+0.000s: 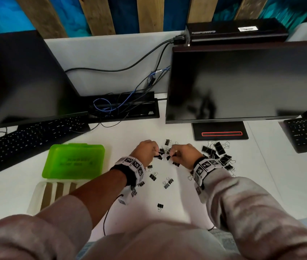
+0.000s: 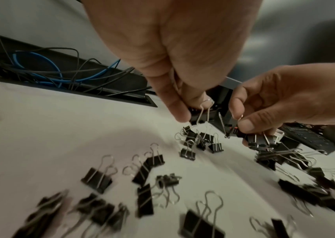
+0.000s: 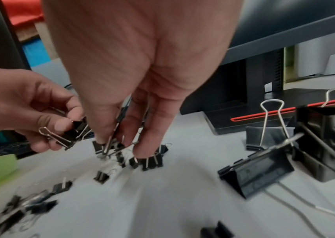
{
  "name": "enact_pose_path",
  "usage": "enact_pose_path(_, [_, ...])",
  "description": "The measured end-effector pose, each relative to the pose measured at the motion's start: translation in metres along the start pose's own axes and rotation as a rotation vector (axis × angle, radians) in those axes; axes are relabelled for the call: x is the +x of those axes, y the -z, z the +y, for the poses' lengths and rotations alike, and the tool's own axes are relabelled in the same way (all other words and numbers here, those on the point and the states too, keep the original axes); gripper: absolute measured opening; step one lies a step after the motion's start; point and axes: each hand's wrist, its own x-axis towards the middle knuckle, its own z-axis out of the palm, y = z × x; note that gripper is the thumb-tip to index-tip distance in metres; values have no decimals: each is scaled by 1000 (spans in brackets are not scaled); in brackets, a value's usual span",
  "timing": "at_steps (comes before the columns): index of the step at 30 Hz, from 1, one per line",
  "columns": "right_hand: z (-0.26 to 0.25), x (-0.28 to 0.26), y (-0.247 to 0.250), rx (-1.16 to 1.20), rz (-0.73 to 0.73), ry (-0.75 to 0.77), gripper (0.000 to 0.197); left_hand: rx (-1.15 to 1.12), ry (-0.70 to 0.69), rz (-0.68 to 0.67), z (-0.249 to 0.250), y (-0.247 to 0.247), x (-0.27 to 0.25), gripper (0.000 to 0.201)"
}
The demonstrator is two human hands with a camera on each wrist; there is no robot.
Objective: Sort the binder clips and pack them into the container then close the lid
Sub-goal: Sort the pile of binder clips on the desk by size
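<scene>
Black binder clips of different sizes lie scattered on the white desk [image 1: 177,203]. My left hand [image 1: 156,150] pinches a small clip [image 2: 200,117] by its wire handle just above the desk. My right hand [image 1: 172,152], close beside it, pinches small clips [image 3: 109,145] over a little cluster [image 2: 201,141]. In the right wrist view the left hand [image 3: 69,120] holds its small clip [image 3: 73,133]. Large clips [image 1: 218,149] are heaped to the right of my right hand. The container's green lid [image 1: 73,160] lies open at the left, behind its pale divided base [image 1: 36,196], which my left forearm partly hides.
Two dark monitors stand behind, the right one on a black stand [image 1: 220,131] just beyond the clips. A keyboard [image 1: 26,139] lies behind the container, another keyboard [image 1: 306,134] sits far right. A cable tray [image 1: 124,107] with blue and black wires is in the desk's middle.
</scene>
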Motion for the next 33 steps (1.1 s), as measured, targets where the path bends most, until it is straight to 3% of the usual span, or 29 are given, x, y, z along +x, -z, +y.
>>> enact_pose_path(5, [10, 22, 1, -73, 44, -140, 11, 28, 51, -39, -1, 0, 30, 5])
enact_pose_path(11, [12, 34, -8, -33, 21, -160, 15, -6, 21, -46, -2, -14, 45, 5])
enact_pose_path(15, [11, 41, -7, 20, 37, -126, 18, -36, -71, -77, -11, -18, 46, 30])
enact_pose_path(19, [11, 37, -5, 12, 39, -101, 23, -52, -42, -105, -23, -11, 38, 63])
enact_pose_path(24, [2, 26, -7, -176, 128, -69, 30, 63, 54, -22, -41, 0, 19, 53])
enact_pose_path(29, [-19, 19, -26, -224, -94, 107, 38, 165, 136, -131, -60, 4, -2, 43])
enact_pose_path(33, [-31, 18, -39, -319, -150, 74, 50, 119, 150, -179, -69, 6, -18, 53])
